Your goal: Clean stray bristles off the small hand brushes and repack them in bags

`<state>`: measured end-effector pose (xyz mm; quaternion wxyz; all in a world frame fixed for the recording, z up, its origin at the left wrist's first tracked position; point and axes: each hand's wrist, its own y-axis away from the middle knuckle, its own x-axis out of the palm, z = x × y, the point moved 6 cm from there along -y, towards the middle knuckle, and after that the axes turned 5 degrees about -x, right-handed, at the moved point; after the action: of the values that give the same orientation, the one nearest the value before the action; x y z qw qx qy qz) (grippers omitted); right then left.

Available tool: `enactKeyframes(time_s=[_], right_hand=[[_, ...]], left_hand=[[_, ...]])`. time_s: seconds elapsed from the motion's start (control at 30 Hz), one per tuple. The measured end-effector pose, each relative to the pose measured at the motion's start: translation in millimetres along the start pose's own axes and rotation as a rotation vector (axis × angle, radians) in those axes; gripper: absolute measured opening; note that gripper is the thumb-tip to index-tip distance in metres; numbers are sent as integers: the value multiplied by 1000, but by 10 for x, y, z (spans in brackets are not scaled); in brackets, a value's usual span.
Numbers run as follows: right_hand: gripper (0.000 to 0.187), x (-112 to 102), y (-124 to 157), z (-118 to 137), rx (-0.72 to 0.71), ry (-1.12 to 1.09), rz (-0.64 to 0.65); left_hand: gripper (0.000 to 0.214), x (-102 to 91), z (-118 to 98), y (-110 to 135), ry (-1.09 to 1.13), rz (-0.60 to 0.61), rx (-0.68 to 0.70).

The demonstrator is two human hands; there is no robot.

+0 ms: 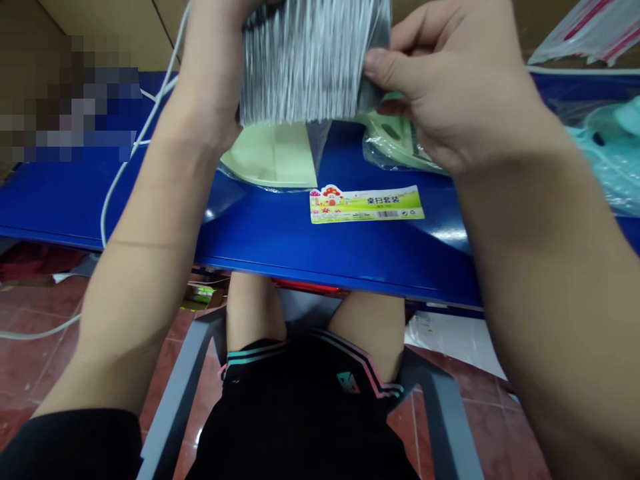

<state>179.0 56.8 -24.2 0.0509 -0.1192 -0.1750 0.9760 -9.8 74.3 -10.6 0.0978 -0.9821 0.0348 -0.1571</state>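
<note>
Between my two hands, at the top edge of the view, is a thick grey block of fine silvery strands (pixel 305 63). I cannot tell whether they are bristles or the stacked edges of thin plastic. My right hand (pixel 440 73) pinches its right side, thumb in front. My left hand (pixel 220 60) is against its left side, closed round it; most of its fingers are hidden or cut off. Below lies a pale green dustpan (pixel 273 157) in clear plastic. A second pale green wrapped piece (pixel 395 137) is partly behind my right hand. A colourful printed label (pixel 367 205) lies flat nearer me.
The blue table (pixel 300 250) spans the view in front of my legs. A white cable (pixel 120 177) runs over its left part. Light blue wrapped items (pixel 610 147) lie at the right. Above them hangs a white and red plastic bag (pixel 590 30). I sit on a grey chair (pixel 180 393).
</note>
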Motion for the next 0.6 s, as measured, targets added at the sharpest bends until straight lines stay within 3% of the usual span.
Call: enactKeyframes(time_s=[0.23,0.6], right_hand=[[51,4,-3,12,27,48,-30],[49,-24,23,16,74,-14,-63]], left_hand=[[43,-20,35,-33,26,35,12],[40,-73,36,-53,50,86,-29]])
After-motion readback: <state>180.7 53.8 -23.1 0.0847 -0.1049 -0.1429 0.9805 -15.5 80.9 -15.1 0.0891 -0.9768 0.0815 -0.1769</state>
